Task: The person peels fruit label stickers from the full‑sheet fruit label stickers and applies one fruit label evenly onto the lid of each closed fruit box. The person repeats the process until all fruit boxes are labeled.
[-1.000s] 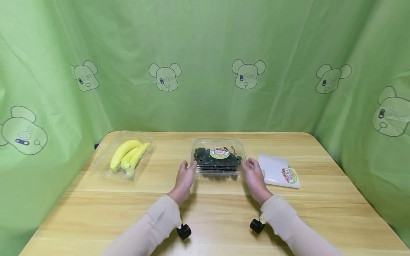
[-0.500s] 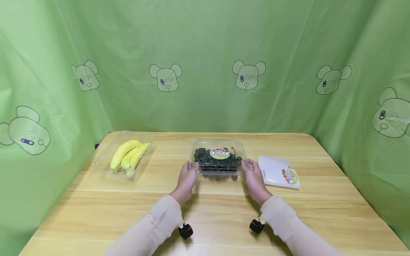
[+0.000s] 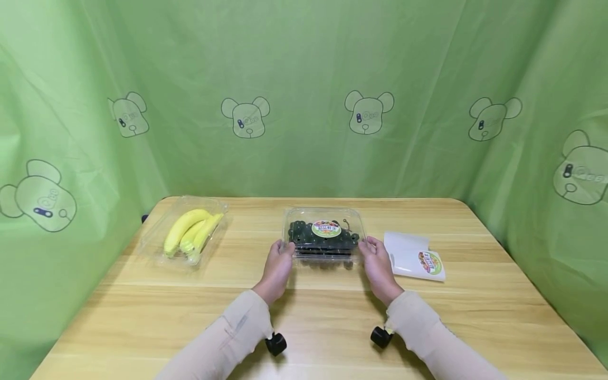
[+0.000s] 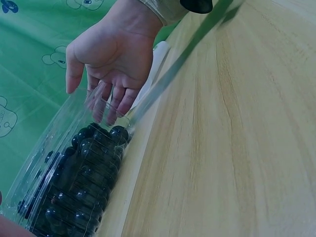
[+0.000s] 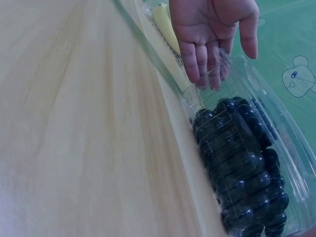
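Green bear-print cloth round a wood table (image 3: 142, 295): clear box of dark grapes (image 3: 324, 235) sits mid-table, left hand (image 3: 277, 266) & right hand (image 3: 378, 264) w/ fingers nearly straight against its ends, bracing step; next prob. needs even squeeze, level lift.

- The head view is bright and evenly lit, with soft light from above and no harsh glare.
- Faint, short shadows lie on the bench (image 3: 332, 311) under both forearms and just beneath the left hand (image 3: 277, 264) and right hand (image 3: 378, 263).
- The wide lens bends the curtain (image 3: 304, 79) outward at the frame edges.
- Both wrist views look dimmer and cooler in tint.
- In the wrist views the clear box (image 4: 59, 168) beside the fingers catches pale reflections, and the nearest bench wood is softly blurred.
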The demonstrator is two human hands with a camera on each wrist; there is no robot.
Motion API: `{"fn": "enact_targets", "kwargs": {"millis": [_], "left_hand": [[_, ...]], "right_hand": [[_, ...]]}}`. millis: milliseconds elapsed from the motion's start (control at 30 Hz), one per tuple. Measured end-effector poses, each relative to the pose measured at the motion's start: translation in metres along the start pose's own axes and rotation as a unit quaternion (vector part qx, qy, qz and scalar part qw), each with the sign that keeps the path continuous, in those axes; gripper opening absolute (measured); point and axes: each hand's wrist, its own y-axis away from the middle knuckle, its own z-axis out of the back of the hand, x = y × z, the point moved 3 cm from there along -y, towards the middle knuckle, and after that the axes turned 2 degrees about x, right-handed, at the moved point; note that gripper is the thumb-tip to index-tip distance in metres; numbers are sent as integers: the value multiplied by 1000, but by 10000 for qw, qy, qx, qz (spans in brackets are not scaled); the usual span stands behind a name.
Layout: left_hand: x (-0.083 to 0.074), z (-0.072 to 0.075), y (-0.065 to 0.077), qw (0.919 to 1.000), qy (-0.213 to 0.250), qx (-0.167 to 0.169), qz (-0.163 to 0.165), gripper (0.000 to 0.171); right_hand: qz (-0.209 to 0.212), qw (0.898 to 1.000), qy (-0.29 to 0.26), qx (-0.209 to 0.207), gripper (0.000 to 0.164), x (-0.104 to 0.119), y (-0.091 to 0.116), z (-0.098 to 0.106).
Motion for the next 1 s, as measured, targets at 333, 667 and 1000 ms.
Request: {"fn": "enact_targets", "kwargs": {"millis": [333,667,1000], "left_hand": [[1,-2,0,9999,-22,102,-17,66],[-1,-2,0,9998,-180,75,-19,67],[-5,-5,-1,9995,-297,67,-60,68]], "right_hand": [[10,10000,-41,-12,57,-3,1,3],[80,10000,35,25,59,-2,1,4],[57,9999,97,-65,59,2,-2,6]]}}
